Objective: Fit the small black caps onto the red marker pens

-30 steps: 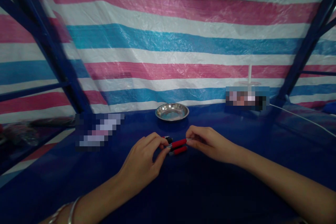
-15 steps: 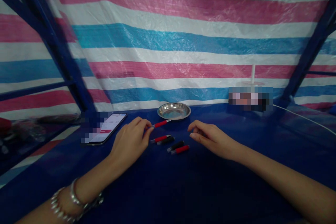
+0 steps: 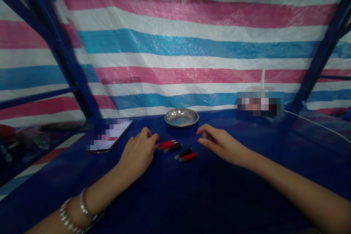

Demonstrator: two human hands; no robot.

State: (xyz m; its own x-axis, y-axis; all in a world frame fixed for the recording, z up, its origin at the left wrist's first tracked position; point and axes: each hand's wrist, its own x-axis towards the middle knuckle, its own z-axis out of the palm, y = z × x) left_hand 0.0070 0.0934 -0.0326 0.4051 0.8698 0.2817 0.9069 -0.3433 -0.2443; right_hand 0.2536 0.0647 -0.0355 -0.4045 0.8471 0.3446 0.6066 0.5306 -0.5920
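My left hand (image 3: 141,150) is at the left end of a red pen (image 3: 166,142), its fingertips against that end. The pen lies on the blue table beside a second red pen (image 3: 170,146) and a black pen (image 3: 173,148). Just right of these lie another black pen (image 3: 184,153) and a red pen (image 3: 188,157), side by side. My right hand (image 3: 221,142) rests to the right of the pens, fingers curled with thumb and fingertips apart, holding nothing. A round metal dish (image 3: 181,117) stands behind the pens.
A phone (image 3: 116,135) with a lit screen lies at the left. A blurred-out object (image 3: 260,103) with a white upright stick and a cable stands at the back right. Striped plastic sheeting (image 3: 192,51) hangs behind the table (image 3: 192,197), between blue metal posts.
My left hand has moved down and slightly nearer, and the red pen it held raised near the dish now lies beside the other pens. My right hand has hardly moved.
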